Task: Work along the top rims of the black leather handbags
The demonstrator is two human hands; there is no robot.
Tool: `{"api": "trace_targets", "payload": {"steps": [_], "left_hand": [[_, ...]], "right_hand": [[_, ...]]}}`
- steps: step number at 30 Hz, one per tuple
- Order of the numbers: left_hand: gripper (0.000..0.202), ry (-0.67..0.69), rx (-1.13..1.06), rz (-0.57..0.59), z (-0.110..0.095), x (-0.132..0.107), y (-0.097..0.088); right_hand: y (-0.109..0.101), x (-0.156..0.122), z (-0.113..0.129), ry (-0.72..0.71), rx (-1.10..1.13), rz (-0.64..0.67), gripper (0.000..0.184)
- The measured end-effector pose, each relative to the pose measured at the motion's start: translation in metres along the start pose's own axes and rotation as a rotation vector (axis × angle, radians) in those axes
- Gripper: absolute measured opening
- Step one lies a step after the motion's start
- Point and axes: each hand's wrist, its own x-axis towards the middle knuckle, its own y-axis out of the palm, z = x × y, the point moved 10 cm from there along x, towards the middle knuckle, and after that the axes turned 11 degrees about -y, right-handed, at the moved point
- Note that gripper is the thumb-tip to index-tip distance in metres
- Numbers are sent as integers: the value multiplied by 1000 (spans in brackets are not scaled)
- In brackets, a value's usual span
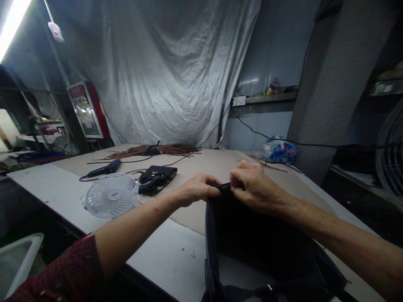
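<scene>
A large black bag (pixel 252 239) stands in front of me at the table's near side, its dark inside facing me. My left hand (pixel 201 187) pinches the bag's far top edge between thumb and fingers. Close beside it, my right hand (pixel 250 184) is closed on the same edge, fingers curled down over it. A short stretch of the rim shows between the two hands. Whether the right fingers also hold something small there is hidden. Near the bag's bottom, a strap and a small shiny metal piece are partly visible.
A white fan (pixel 111 195) lies left on the table (pixel 163 256), near a small black pouch (pixel 160 176) and a black corded tool (pixel 105 168). Brown cords (pixel 157 150) lie at the back. A blue plastic bag (pixel 281 151) sits back right. A white bin (pixel 25 260) stands lower left.
</scene>
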Motion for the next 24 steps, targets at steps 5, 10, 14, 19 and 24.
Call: {"api": "trace_targets", "payload": {"steps": [5, 10, 14, 19, 24], "left_hand": [[24, 26, 39, 2, -2, 2, 1], [25, 43, 161, -55, -7, -1, -2], [26, 63, 274, -92, -12, -5, -1], [23, 37, 332, -141, -12, -7, -2], [20, 37, 309, -139, -11, -6, -1]], "right_hand": [[-2, -1, -5, 43, -10, -23, 10], [-3, -2, -8, 88, 5, -26, 11], [-2, -2, -9, 106, 15, -17, 11], [8, 0, 2, 18, 5, 101, 14], [9, 0, -3, 49, -20, 104, 7]]}}
